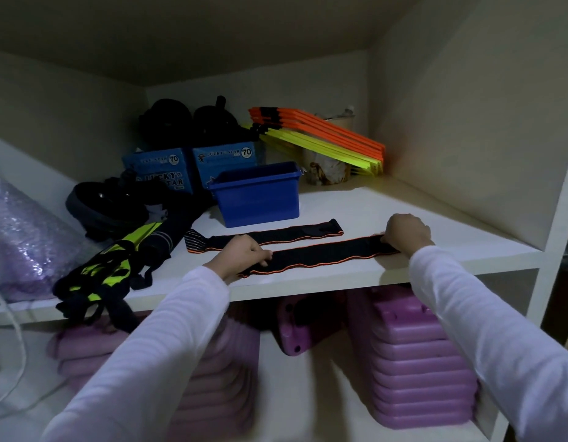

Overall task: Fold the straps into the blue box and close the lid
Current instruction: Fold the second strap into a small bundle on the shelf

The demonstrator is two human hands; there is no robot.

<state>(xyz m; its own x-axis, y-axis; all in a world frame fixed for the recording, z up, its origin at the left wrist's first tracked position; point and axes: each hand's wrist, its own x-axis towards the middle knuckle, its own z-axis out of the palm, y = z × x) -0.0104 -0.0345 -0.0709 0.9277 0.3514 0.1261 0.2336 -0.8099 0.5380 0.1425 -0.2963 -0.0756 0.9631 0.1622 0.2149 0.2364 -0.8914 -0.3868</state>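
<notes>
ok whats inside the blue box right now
The blue box stands open on the shelf, no lid on it. Only a dark strip of its inner back wall shows; the front wall hides the bottom, so its contents cannot be told.

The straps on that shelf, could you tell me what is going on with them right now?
A person is laying out the near strap flat along the front of the white shelf, the left hand gripping one end and the right hand the other. The second strap lies untouched just behind it. The blue box stands open farther back; no lid is visible.
</notes>
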